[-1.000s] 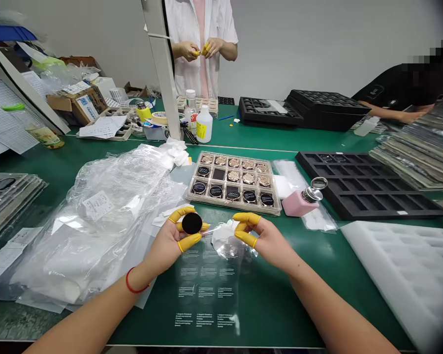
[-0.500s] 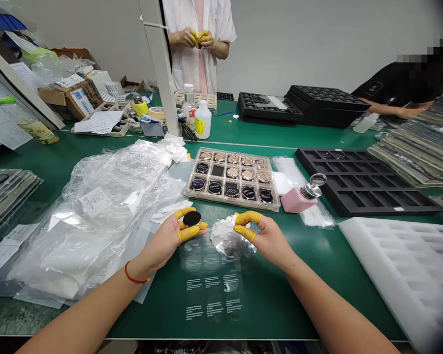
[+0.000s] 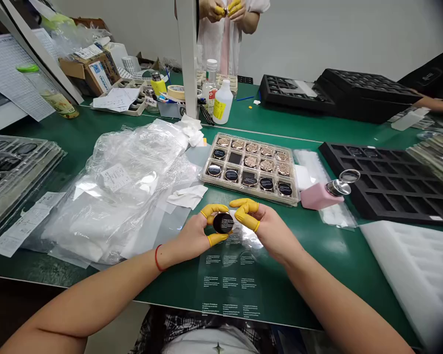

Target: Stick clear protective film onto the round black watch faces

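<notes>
My left hand [image 3: 194, 236], in yellow finger cots, grips a round black disc [image 3: 223, 222] at its edge between thumb and fingers. My right hand [image 3: 266, 223], also wearing cots, is right beside the disc, its fingertips pinched on crumpled clear film [image 3: 243, 237]. A printed transparent sheet [image 3: 229, 280] lies on the green mat beneath both hands. Just beyond my fingers stands a plastic tray [image 3: 249, 167] holding rows of round rose-gold and black pieces.
A heap of plastic bags [image 3: 121, 196] lies left of my hands, and a pink dispenser bottle [image 3: 319, 195] stands to the right. Beyond it sit a black foam tray [image 3: 387, 184] and white foam [image 3: 413, 275]. A co-worker's hands [image 3: 225, 7] work at the far side.
My hands have come together, bringing the black disc and the clear film close. The camera view has shifted, so the table items sit higher and further right.
</notes>
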A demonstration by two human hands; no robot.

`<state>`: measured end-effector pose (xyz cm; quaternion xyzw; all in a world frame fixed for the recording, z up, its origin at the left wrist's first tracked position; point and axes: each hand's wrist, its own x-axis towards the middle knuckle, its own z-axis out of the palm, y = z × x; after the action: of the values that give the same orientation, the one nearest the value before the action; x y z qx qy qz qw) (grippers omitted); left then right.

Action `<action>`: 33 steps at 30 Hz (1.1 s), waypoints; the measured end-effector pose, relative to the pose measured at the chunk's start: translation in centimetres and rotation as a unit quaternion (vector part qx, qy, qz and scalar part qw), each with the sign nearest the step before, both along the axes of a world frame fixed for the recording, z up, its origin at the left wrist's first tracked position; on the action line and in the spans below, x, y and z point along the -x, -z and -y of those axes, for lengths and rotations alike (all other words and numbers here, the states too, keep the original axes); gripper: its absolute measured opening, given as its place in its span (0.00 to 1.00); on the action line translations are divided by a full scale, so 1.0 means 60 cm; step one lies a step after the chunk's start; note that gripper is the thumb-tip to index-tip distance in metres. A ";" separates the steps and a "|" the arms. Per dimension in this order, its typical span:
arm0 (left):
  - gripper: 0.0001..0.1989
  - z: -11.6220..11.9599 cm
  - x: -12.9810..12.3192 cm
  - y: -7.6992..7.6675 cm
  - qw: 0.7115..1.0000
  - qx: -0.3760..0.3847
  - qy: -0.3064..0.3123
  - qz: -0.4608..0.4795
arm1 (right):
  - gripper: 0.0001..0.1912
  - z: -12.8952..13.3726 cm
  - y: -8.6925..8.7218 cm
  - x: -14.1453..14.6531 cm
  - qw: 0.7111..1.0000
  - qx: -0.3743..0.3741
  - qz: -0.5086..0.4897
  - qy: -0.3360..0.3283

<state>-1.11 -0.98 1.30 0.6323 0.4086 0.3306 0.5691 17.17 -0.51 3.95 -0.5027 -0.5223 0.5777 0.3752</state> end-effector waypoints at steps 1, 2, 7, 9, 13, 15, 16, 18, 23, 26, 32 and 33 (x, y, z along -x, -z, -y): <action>0.21 0.001 0.000 0.000 1.000 -0.005 0.001 -0.003 | 0.10 -0.001 0.003 0.005 1.000 0.006 -0.007 -0.004; 0.21 0.001 0.000 0.000 1.000 -0.008 0.001 -0.004 | 0.10 -0.002 0.005 0.009 1.000 0.011 -0.013 -0.007; 0.21 0.000 -0.001 0.003 1.000 -0.012 -0.009 0.000 | 0.11 -0.001 0.007 0.019 0.999 0.015 -0.021 -0.020; 0.20 0.000 -0.001 0.005 1.000 -0.007 -0.004 0.007 | 0.11 0.000 0.006 0.020 1.000 0.003 -0.010 -0.021; 0.21 -0.001 -0.001 0.006 1.000 0.000 -0.001 0.024 | 0.11 0.000 0.008 0.021 1.000 -0.003 0.003 -0.024; 0.21 -0.001 -0.001 0.005 0.999 -0.001 0.000 0.032 | 0.11 0.000 0.009 0.020 1.000 -0.012 0.006 -0.023; 0.20 0.000 -0.001 0.005 0.999 -0.002 0.001 0.034 | 0.11 0.001 0.010 0.019 1.000 -0.018 0.009 -0.022; 0.20 0.000 -0.001 0.003 0.999 -0.006 0.003 0.031 | 0.10 0.002 0.010 0.019 0.999 -0.025 0.012 -0.019; 0.20 0.001 0.000 0.000 1.000 -0.005 0.009 0.027 | 0.09 0.002 0.009 0.020 1.000 -0.025 0.003 -0.019; 0.20 0.002 -0.001 -0.001 1.000 -0.011 0.004 0.017 | 0.09 0.002 0.009 0.019 0.999 -0.033 0.016 -0.015; 0.20 0.001 -0.001 0.000 1.000 0.003 -0.007 0.021 | 0.11 0.005 0.011 0.023 0.999 -0.038 0.039 -0.009; 0.21 0.001 -0.001 0.000 1.000 0.006 -0.006 0.026 | 0.11 0.005 0.010 0.024 0.998 -0.037 0.040 -0.011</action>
<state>-1.04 -1.05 1.27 0.6174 0.3998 0.3480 0.5812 15.72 -0.82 3.34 -0.5056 -0.5629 0.5418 0.3660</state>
